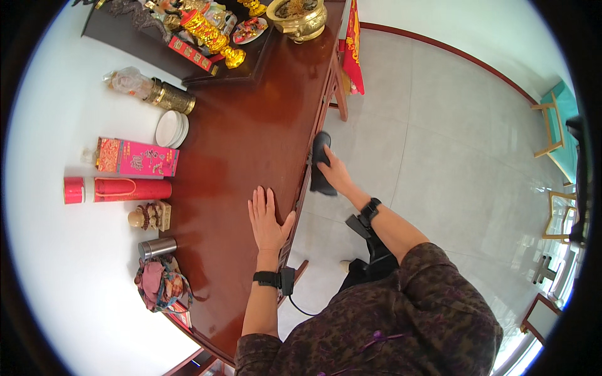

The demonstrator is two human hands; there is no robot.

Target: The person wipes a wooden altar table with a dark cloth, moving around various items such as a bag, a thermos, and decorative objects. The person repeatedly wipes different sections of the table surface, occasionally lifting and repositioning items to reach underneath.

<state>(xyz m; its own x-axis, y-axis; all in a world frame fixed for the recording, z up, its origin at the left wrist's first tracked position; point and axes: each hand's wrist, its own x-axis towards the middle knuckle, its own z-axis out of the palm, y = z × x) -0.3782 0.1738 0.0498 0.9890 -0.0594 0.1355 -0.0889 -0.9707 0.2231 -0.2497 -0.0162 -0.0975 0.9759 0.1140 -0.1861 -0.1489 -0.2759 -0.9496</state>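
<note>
My left hand (266,225) rests flat on the dark red wooden altar table (254,150), its fingers a little apart and nothing in its grasp. Over the table's front edge, my right hand (335,171) presses a dark grey cloth (323,184) against the side of the tabletop. The cloth hangs partly below the edge, and some of it is covered by my fingers. Both wrists wear black straps with small devices.
Along the wall stand a patterned metal vase (171,95), stacked white plates (172,129), a pink box (146,158), a red tube (127,189), a small figurine (162,216), a metal canister (158,247) and a fabric bag (162,284). A brass incense burner (301,23) sits beside a raised dark stand (225,79).
</note>
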